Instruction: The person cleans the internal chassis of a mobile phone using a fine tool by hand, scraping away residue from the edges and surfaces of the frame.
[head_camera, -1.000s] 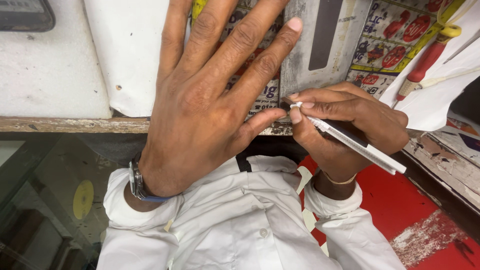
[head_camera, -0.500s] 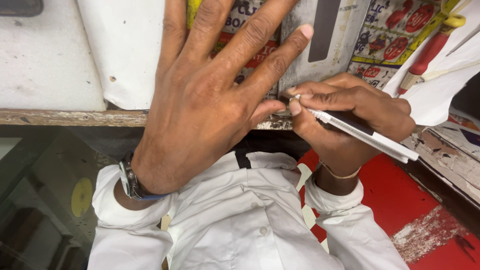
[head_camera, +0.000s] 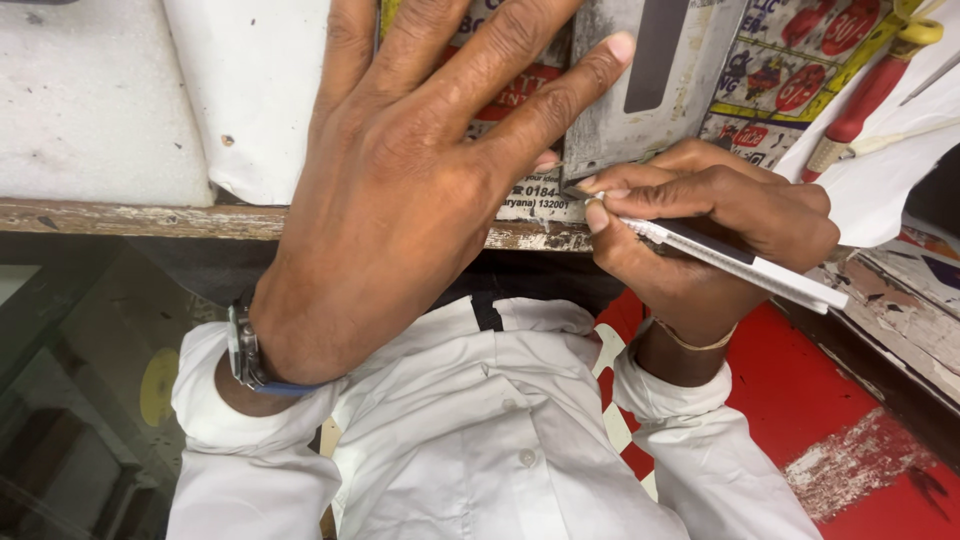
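Right hand (head_camera: 700, 215) pinches a light, stiff white pen (head_camera: 735, 258) near its tip, left hand (head_camera: 400, 190) at 9 o'clock spread flat, fingers released, pinning thin floppy printed paper (head_camera: 520, 195) on the tabletop (head_camera: 100, 215).

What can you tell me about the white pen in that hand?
The slim white pen with a dark clip strip looks plastic. It lies tilted, tip pointing left, tail sticking out lower right. The right hand pinches it near the tip, which meets the grey metal plate at the worn wooden table edge, beside the spread left hand.
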